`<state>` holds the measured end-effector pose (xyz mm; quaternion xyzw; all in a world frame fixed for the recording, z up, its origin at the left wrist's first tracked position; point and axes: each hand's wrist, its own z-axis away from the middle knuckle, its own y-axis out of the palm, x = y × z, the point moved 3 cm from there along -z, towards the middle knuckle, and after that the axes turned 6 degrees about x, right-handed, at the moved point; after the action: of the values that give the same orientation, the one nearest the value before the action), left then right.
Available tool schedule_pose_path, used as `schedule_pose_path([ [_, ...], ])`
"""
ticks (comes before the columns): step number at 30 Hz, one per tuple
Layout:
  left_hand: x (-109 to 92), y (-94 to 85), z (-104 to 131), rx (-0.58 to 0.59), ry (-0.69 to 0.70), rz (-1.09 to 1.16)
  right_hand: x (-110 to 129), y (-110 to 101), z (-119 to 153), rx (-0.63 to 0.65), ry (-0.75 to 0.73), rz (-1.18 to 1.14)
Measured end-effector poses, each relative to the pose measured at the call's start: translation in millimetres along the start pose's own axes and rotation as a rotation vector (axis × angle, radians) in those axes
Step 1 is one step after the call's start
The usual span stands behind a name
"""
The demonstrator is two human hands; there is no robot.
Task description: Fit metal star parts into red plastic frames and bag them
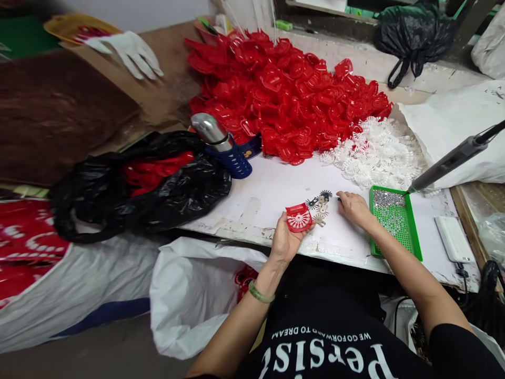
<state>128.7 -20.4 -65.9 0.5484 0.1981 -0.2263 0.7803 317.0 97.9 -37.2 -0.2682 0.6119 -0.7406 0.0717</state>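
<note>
My left hand (pixel 284 238) grips a red plastic piece (pixel 292 210) at the table's front edge. On its face shows a white fan-shaped part (pixel 300 219) with small dots along the lower curve. Just right of it lie several small spiky pieces, among them a black one (pixel 325 194) and a beige one (pixel 321 209). My right hand (pixel 354 209) is over the table beyond those pieces, fingers pinched together. Something small and dark shows at its fingertips, too little to name. Right of that hand stands a green tray (pixel 414 237) with small shiny bits.
Red plastic pieces (pixel 276 89) form a large heap at the back, beside a pile of white fan-shaped parts (pixel 379 152). A grey pen-like tool (pixel 445 164) hangs over the tray. To the left are a metal flask (pixel 211 129) and a black bag (pixel 189 195). A white box (pixel 453 239) lies right.
</note>
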Motion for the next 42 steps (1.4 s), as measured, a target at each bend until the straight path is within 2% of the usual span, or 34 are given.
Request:
schedule_pose_path([
  [3, 2.6, 2.3, -0.9, 0.025, -0.018, 0.004, -4.6, -10.9, 2.4, -0.054, 0.063, -0.097],
  [4, 4.3, 3.7, -1.2, 0.037, -0.027, 0.002, -1.6, -13.7, 4.4, -0.055, 0.057, -0.192],
  [7, 9.5, 10.6, -1.0, 0.075, -0.048, -0.007, 23.7, -18.0, 14.7, 0.036, -0.07, -0.663],
  [9, 11.8, 16.5, 0.4, 0.099, -0.046, -0.008, 46.8, -20.2, 23.2, 0.088, -0.159, -0.868],
  [11, 13.1, 22.0, 2.9, 0.121, -0.042, -0.009, 67.3, -21.7, 29.7, 0.085, -0.207, -0.824],
  [14, 13.6, 26.6, 8.0, 0.131, -0.03, -0.002, 88.6, -20.0, 33.9, 0.04, -0.267, -0.598],
  [18, 13.4, 26.3, 14.4, 0.13, 0.005, -0.032, 98.9, -10.2, 32.0, -0.069, -0.292, -0.23],
  [20, 13.3, 25.3, 17.1, 0.133, 0.026, -0.094, 99.2, -4.1, 30.4, -0.103, -0.301, -0.129],
  [27, 11.9, 24.5, 21.7, 0.194, 0.052, -0.216, 93.8, 5.7, 27.4, -0.142, -0.365, -0.145],
  [35, 13.0, 25.6, 20.2, 0.178, 0.015, -0.24, 93.7, 2.5, 24.1, -0.1, -0.351, -0.152],
  [42, 15.0, 29.1, 20.6, 0.146, 0.036, -0.25, 89.1, 5.6, 26.6, -0.157, -0.318, -0.147],
])
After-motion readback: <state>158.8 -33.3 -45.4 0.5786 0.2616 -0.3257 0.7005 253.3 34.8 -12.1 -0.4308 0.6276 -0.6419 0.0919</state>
